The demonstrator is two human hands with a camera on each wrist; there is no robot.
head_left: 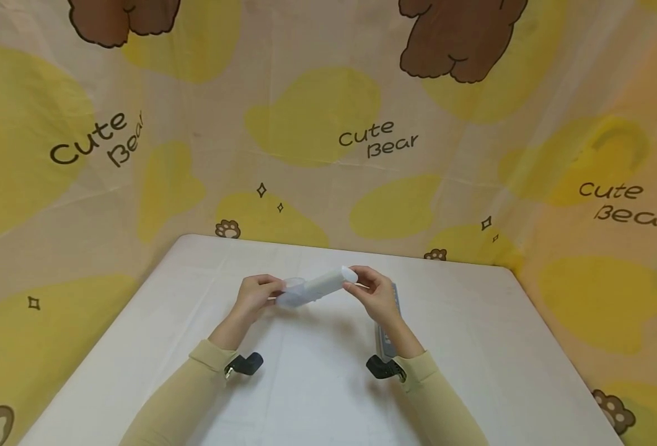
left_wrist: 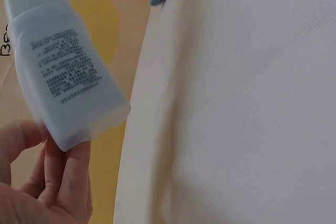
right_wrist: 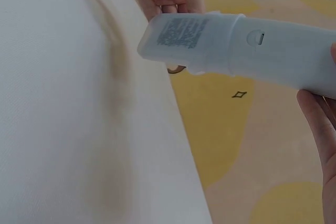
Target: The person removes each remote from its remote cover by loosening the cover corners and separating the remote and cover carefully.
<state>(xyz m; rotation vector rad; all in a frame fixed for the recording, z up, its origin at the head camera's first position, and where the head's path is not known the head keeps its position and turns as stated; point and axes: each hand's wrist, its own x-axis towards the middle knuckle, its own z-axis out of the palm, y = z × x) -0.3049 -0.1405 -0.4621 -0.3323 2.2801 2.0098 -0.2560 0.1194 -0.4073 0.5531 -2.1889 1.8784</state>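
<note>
A long white device [head_left: 328,285] with rounded sides is held above the table, tilted up to the right. A translucent plastic sleeve [head_left: 292,296] covers its left end; in the left wrist view, dark printed text [left_wrist: 71,69] shows on the sleeve. My left hand [head_left: 253,297] pinches the sleeve's end between thumb and fingers. At the opposite, bare end, my right hand [head_left: 375,298] grips the device with thumb and fingertips. A small oval mark [right_wrist: 255,38] sits on the device beside the sleeve's mouth in the right wrist view.
A grey-blue box [head_left: 385,342] lies on the white table [head_left: 306,390], partly hidden under my right forearm. Patterned cloth walls [head_left: 306,124] rise behind the table and at both sides. Each wrist carries a black camera mount [head_left: 247,363].
</note>
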